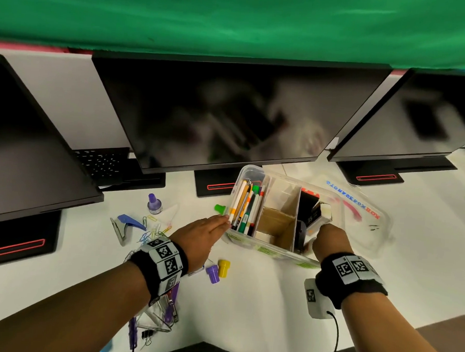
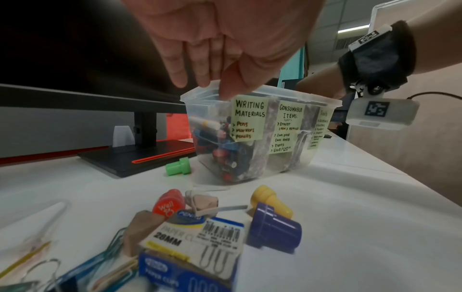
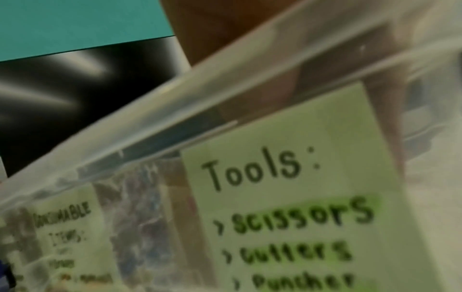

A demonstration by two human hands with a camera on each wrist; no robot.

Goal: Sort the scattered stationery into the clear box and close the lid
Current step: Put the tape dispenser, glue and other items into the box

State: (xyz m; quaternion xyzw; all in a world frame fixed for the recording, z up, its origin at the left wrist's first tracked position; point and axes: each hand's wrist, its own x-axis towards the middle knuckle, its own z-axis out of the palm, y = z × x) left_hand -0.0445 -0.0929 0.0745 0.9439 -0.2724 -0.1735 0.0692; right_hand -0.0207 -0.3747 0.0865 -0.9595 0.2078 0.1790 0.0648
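Note:
The clear box [image 1: 272, 250] stands open, split into three compartments with pens [image 1: 244, 208] in the left one. My left hand [image 1: 223, 221] reaches its left rim with straight fingers, and the thumb touches the rim [image 2: 300, 96] above the "Writing materials" label. My right hand [image 1: 328, 232] is at the right "Tools" compartment and grips a small black-and-white box [image 1: 318, 214] that sticks up tilted above the rim. Its fingers are hidden there. The lid [image 1: 369, 218] lies flat just right of the box.
Loose on the desk are a green stamp [image 1: 219, 208], purple ink bottle [image 1: 154, 205], blue staple remover [image 1: 130, 221], paper clips [image 1: 153, 229], purple stamp [image 1: 212, 273], yellow stamp [image 1: 224, 268] and a paper-clip carton [image 2: 190, 247]. Three monitors stand behind.

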